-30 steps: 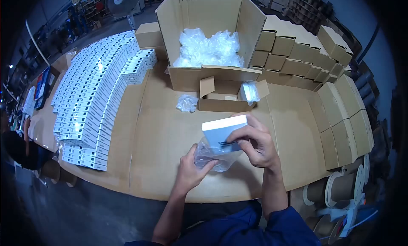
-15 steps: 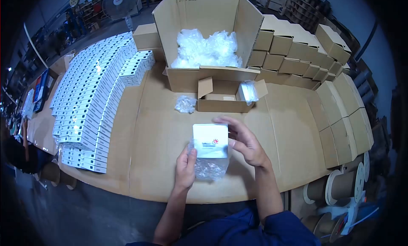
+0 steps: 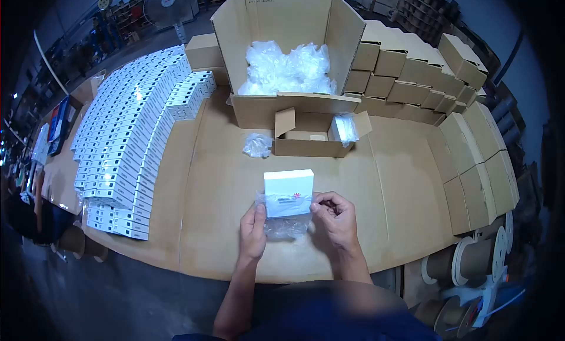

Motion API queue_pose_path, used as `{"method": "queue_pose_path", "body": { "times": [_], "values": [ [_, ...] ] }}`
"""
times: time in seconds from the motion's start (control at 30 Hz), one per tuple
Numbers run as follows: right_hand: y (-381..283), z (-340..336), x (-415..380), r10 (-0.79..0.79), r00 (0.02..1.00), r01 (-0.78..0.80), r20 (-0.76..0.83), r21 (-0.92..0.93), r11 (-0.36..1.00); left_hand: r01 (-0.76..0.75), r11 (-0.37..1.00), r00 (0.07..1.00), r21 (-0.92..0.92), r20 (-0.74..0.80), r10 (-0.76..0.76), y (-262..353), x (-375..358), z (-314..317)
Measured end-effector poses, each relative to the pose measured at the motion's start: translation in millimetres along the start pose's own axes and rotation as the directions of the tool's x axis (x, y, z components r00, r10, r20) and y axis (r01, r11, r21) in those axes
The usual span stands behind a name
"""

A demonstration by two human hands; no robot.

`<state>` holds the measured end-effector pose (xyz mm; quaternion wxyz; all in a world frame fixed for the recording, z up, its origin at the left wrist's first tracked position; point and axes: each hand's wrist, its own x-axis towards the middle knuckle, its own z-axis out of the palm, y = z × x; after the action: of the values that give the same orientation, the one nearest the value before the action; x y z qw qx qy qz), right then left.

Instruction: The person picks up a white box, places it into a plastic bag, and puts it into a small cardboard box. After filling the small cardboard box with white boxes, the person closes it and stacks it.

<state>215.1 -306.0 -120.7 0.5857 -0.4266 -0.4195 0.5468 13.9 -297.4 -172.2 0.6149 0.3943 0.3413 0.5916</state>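
Observation:
A small white box (image 3: 287, 185) with a red logo stands tilted up in front of me, its lower part inside a clear bubble-wrap bag (image 3: 286, 228). My left hand (image 3: 253, 232) is closed on the left side of the bag and box, thumb in front. At the right edge, my right hand (image 3: 338, 220) pinches the bag's rim between thumb and curled fingers. Beyond them an open brown carton (image 3: 312, 147) holds one wrapped white box (image 3: 344, 129) at its right end. A crumpled clear bag (image 3: 257, 145) lies left of that carton.
Stacked white boxes (image 3: 120, 147) fill the table's left side. A large carton (image 3: 288, 17) of clear bags (image 3: 286, 67) stands at the back. Brown cartons (image 3: 409, 70) are piled at back right and along the right edge (image 3: 477, 170). Cable spools (image 3: 465, 261) sit below; a person's arm (image 3: 39, 200) shows far left.
My right hand has come down from the box's upper right corner to the bag's rim. The bag now covers the logo's level, and the box leans back more, showing its top edge.

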Motion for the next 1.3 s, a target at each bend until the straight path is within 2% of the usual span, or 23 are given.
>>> {"method": "queue_pose_path", "body": {
  "times": [0.13,0.23,0.3,0.37,0.4,0.5,0.6,0.7,0.8,0.87,0.9,0.97,1.0,1.1,1.13,1.23,1.27,1.3],
  "values": [
    [4,-6,3,-0.086,0.993,0.084,0.077,0.026,0.996,-0.010,0.995,0.998,0.098,0.061,0.004,6,1,-9],
    [4,-9,6,-0.148,0.981,0.144,0.129,0.036,0.989,-0.080,0.983,0.992,0.168,0.113,0.061,21,3,-1],
    [5,-11,9,-0.210,0.960,0.207,0.183,0.032,0.978,-0.074,0.986,0.987,0.151,0.150,0.051,28,3,4],
    [9,-12,11,-0.217,0.954,0.183,0.207,0.173,0.968,-0.110,0.987,0.980,0.121,0.179,0.087,23,5,2],
    [11,-12,12,-0.221,0.951,0.167,0.218,0.241,0.956,-0.154,0.973,0.969,0.171,0.217,0.115,24,6,2],
    [11,-11,12,-0.122,0.983,0.087,0.135,0.241,0.967,-0.081,0.950,0.986,0.302,0.162,0.032,27,5,7],
    [3,6,5,-0.059,0.993,0.022,0.101,0.333,0.943,0.080,0.996,0.990,0.037,0.109,-0.084,20,2,10],
    [14,2,2,0.077,0.993,-0.088,0.085,0.132,0.987,0.122,0.979,0.983,-0.165,0.154,-0.097,18,2,15],
    [15,2,0,0.049,0.992,-0.051,0.120,0.018,0.999,-0.057,0.993,0.980,0.104,0.194,0.036,20,-2,24],
    [14,3,0,0.011,0.994,-0.008,0.111,-0.033,0.999,0.090,0.995,0.989,0.042,0.112,-0.094,20,-3,24],
    [14,0,0,0.000,0.988,0.012,0.154,-0.078,0.997,0.162,0.987,0.984,0.005,0.075,-0.161,20,-3,24],
    [10,-7,4,-0.022,0.970,0.064,0.242,-0.165,0.984,0.139,0.990,0.988,-0.011,0.068,-0.138,15,-2,22],
    [4,-5,4,-0.018,0.973,0.066,0.228,-0.203,0.977,0.147,0.989,0.987,-0.027,0.068,-0.145,15,-2,22],
    [7,-7,4,-0.021,0.971,0.059,0.236,-0.155,0.986,0.160,0.987,0.987,-0.031,0.002,-0.160,12,-3,22],
    [11,-9,4,-0.055,0.974,0.109,0.222,-0.242,0.964,0.167,0.986,0.986,-0.023,-0.014,-0.167,8,-2,20],
    [19,-5,4,-0.002,0.999,0.004,0.053,-0.026,1.000,0.191,0.982,0.980,0.002,-0.059,-0.190,9,-1,23],
    [21,-2,4,-0.007,0.999,0.011,-0.043,0.087,0.996,0.200,0.980,0.977,0.010,-0.073,-0.199,11,0,25],
    [16,0,4,-0.096,0.995,0.100,-0.038,0.099,0.990,0.205,0.979,0.975,-0.004,-0.085,-0.205,13,0,26]
  ]
}}
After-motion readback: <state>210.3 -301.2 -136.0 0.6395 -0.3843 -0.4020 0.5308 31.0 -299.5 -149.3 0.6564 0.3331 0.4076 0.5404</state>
